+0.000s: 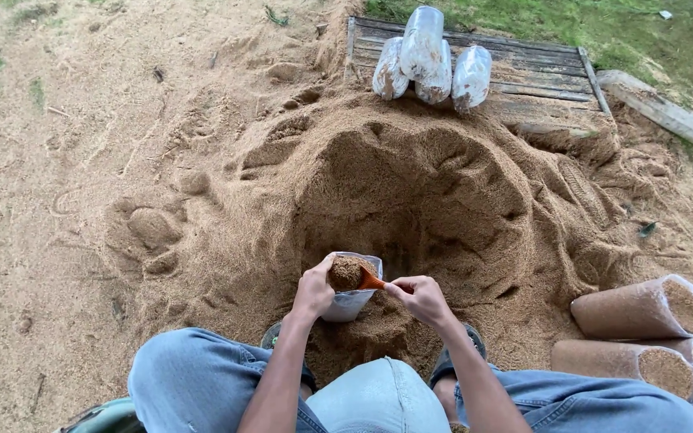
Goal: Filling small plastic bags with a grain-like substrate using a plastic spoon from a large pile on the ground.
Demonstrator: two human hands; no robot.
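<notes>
My left hand [314,289] grips the rim of a small clear plastic bag [350,305], holding its mouth open just above the sawdust pile [411,200]. My right hand [420,297] holds an orange scoop [369,281] heaped with brown sawdust [346,273] right over the bag's mouth. Both hands work between my knees, which are in blue jeans, at the near foot of the pile.
Several filled clear bags [435,60] lie on a wooden pallet [539,80] beyond the pile. More packed bags [643,309] lie on their sides at the right. Loose sawdust covers the ground to the left; grass shows at the top right.
</notes>
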